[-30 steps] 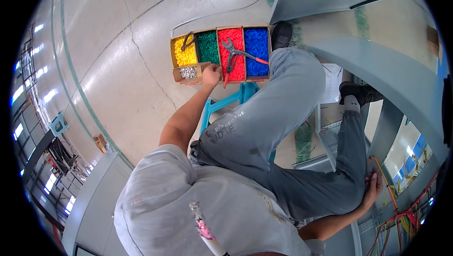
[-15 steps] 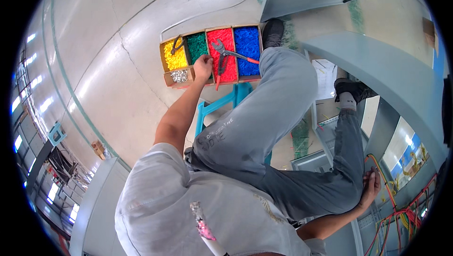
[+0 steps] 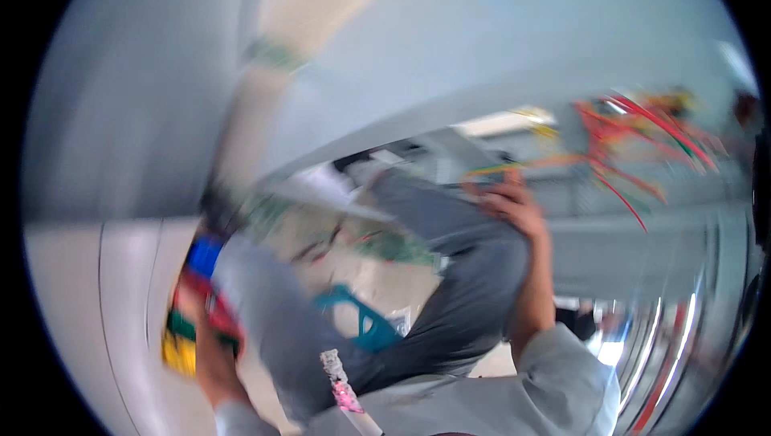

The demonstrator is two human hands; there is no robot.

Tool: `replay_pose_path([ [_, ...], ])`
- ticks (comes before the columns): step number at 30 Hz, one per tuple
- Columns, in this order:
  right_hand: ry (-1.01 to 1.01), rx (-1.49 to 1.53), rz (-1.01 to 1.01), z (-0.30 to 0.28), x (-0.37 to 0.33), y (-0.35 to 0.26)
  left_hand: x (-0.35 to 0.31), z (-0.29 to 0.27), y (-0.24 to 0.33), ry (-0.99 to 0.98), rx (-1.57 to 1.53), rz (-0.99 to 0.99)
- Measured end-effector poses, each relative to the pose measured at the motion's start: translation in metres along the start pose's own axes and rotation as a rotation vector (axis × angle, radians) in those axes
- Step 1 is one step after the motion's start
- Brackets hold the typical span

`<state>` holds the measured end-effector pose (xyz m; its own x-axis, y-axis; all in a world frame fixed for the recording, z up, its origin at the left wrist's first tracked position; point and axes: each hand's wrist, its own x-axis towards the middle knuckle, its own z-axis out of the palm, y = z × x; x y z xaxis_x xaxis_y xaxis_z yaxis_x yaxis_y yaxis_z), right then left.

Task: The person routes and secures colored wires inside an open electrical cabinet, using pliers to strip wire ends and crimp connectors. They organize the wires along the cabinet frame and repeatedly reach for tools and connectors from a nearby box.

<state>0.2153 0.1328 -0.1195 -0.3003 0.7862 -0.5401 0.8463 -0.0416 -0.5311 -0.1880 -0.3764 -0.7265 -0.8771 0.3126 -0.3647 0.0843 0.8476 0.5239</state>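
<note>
My left hand (image 3: 193, 301) is a blur over the sectioned box (image 3: 170, 315) at the lower left, so its fingers cannot be made out. In the box lie small pieces: blue (image 3: 206, 256), red (image 3: 225, 314), green (image 3: 180, 325) and yellow (image 3: 178, 356). Beside my bent right knee is my right hand (image 3: 516, 205), its fingers apart and slightly curled. A yellow-green wire (image 3: 562, 160) runs close to the fingertips; whether they touch it is unclear. The pliers seen earlier cannot be made out in the smear.
Red, yellow and green wires (image 3: 602, 127) hang in a bundle within the grey cabinet (image 3: 634, 255) at the right. A large grey panel (image 3: 418, 59) fills the upper part. Between my legs stands a teal stool (image 3: 365, 328). A cigarette with long ash (image 3: 341, 388) juts in from below.
The view has swung right toward the cabinet, so the box now sits at the lower left and my right hand nearer the middle. My left hand stays over the box.
</note>
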Motion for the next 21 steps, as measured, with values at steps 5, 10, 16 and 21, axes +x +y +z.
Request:
replay_pose_path([
  [5,0.002,0.145,-0.026,-0.018,-0.020,0.006,-0.006,-0.009,0.054,-0.189,0.120,0.134],
  [10,-0.031,0.191,-0.067,-0.015,-0.016,0.026,0.005,-0.040,0.077,-0.350,0.199,0.110],
  [16,-0.045,0.203,-0.085,-0.016,-0.017,0.020,0.002,-0.029,0.064,-0.117,0.118,0.166],
  [21,-0.049,0.206,-0.101,-0.014,-0.018,0.012,0.005,-0.001,0.028,0.220,0.253,0.242],
])
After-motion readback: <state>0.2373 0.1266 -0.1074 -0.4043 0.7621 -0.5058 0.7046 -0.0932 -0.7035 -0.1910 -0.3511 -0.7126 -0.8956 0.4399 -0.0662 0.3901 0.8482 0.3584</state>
